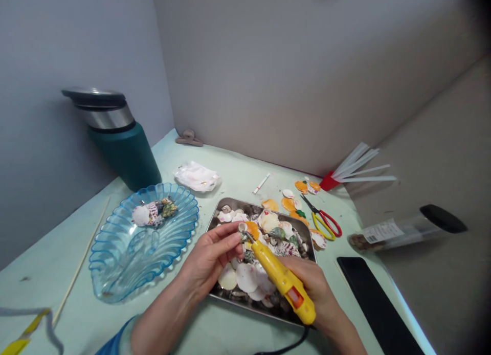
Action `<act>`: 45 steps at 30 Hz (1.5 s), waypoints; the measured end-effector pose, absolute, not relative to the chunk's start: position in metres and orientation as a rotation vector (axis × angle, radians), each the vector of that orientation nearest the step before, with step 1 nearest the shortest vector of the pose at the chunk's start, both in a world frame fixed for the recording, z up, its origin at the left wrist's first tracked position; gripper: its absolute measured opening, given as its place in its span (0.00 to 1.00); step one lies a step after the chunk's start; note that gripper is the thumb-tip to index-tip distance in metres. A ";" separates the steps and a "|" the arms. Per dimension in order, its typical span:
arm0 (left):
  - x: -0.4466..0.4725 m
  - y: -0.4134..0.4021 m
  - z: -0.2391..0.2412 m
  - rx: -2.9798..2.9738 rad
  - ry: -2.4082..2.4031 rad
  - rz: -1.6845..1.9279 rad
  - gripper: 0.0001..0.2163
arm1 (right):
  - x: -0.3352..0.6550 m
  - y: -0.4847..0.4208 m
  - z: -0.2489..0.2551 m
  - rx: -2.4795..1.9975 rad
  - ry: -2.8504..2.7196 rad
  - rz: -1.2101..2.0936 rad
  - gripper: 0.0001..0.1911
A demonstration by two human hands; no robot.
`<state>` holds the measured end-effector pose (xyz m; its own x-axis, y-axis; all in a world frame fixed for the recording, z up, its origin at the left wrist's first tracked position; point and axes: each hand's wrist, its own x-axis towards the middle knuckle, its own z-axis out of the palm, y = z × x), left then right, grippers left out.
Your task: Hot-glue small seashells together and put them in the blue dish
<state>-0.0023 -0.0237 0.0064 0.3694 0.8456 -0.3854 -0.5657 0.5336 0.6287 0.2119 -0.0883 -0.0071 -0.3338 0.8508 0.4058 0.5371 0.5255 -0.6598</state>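
My left hand [213,255] pinches a small spiral shell [242,228] between thumb and fingertips, above the metal tray [212,217]. In my right hand [312,281] is a yellow hot glue gun [278,270] with a red switch and a black cord. Its metal tip points up and left, right by the small shell; whether they touch I cannot tell. Below both hands, the tray holds many seashells [247,277]: pale flat scallops, striped ones and dark snail shells. Part of the tray is hidden by my hands.
On the left stand a blue shell-shaped dish [115,263] holding a shell cluster and a teal bottle [125,150]. Scissors [324,222], orange shells [288,205] and a red cup [329,181] of white sticks lie right. A black phone-like slab [378,304] and clear container [402,229] are nearby.
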 end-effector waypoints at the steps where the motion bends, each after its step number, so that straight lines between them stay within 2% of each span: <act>1: -0.002 -0.023 0.005 0.430 0.747 0.946 0.17 | 0.212 -0.088 -0.006 -1.122 -2.018 0.523 0.08; 6: -0.003 -0.023 0.001 0.423 0.724 0.961 0.16 | 0.210 -0.089 -0.004 -1.097 -2.033 0.457 0.07; 13: -0.004 -0.024 0.001 0.404 0.688 0.959 0.16 | 0.211 -0.089 -0.004 -1.088 -2.017 0.453 0.12; 20: -0.004 -0.025 0.002 0.417 0.678 0.973 0.16 | 0.211 -0.089 -0.003 -1.100 -2.014 0.443 0.11; 28: -0.004 -0.024 0.003 0.429 0.693 0.958 0.17 | 0.208 -0.087 -0.002 -1.093 -2.023 0.407 0.15; 45: -0.003 -0.025 0.005 0.431 0.684 0.947 0.15 | 0.211 -0.091 -0.005 -1.124 -2.022 0.373 0.12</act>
<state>-0.0031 -0.0254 0.0050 0.4015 0.8499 -0.3412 -0.5912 0.5251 0.6122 0.2108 -0.0914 -0.0055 -0.3071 0.8169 0.4882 0.5887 0.5662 -0.5770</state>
